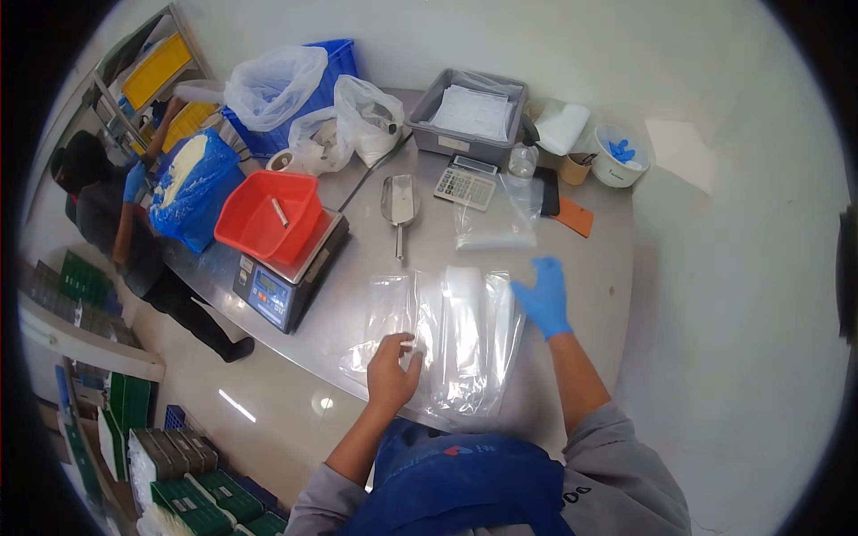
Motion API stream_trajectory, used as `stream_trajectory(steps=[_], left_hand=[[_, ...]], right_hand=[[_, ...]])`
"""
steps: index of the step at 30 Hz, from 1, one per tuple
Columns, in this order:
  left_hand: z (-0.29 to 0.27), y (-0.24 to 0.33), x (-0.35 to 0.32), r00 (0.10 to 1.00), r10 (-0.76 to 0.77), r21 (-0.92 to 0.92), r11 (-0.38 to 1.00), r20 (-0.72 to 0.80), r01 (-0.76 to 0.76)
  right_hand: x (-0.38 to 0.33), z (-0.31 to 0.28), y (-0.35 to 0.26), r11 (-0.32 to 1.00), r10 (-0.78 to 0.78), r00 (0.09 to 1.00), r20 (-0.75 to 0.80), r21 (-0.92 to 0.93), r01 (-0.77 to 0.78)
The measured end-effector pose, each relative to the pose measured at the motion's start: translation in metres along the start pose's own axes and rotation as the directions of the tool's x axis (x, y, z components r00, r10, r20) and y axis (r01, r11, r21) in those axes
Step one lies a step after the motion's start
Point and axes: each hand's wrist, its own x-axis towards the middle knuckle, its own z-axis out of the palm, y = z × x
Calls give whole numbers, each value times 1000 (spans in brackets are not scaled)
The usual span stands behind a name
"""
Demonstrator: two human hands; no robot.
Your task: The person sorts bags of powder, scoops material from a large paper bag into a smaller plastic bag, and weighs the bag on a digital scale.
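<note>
Clear plastic bags (pixel 462 344) lie side by side on the steel table in front of me. My left hand (pixel 393 373) is bare and rests over the left part of these bags. Its fingers are loosely bent, with a gap to the thumb, and I see nothing gripped in it. In a blue glove, my right hand (pixel 543 302) is at the right edge of the bags with its fingers apart and nothing in them. Beyond the bags lies a metal scoop (pixel 399 207). Another clear bag (pixel 496 219) lies flat near the calculator (pixel 465 186).
At left, a red tub (pixel 268 219) stands on a digital scale (pixel 286 286), near a blue-lined sack of pale powder (pixel 189 183). A grey bin of papers (pixel 471 107), spray bottle (pixel 523 159) and white bucket (pixel 617 156) line the back. Another person (pixel 107 210) stands at far left.
</note>
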Motion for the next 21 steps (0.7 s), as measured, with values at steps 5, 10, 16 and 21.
stream_trajectory(steps=[5, 10, 16, 21], left_hand=[[14, -7, -23, 982, -158, -155, 973, 103, 173], [-1, 2, -21, 976, -168, -260, 944, 142, 201], [-16, 47, 5, 975, -137, -534, 818, 176, 211], [-2, 54, 14, 899, -172, -694, 583, 403, 422]], right_hand=[[-69, 18, -50, 996, 93, 702, 706, -62, -69], [-57, -2, -43, 932, 230, 925, 302, 204, -299], [-4, -88, -103, 849, 4, 968, 249, 510, -135], [-37, -78, -144, 909, -253, 887, 387, 410, 81]])
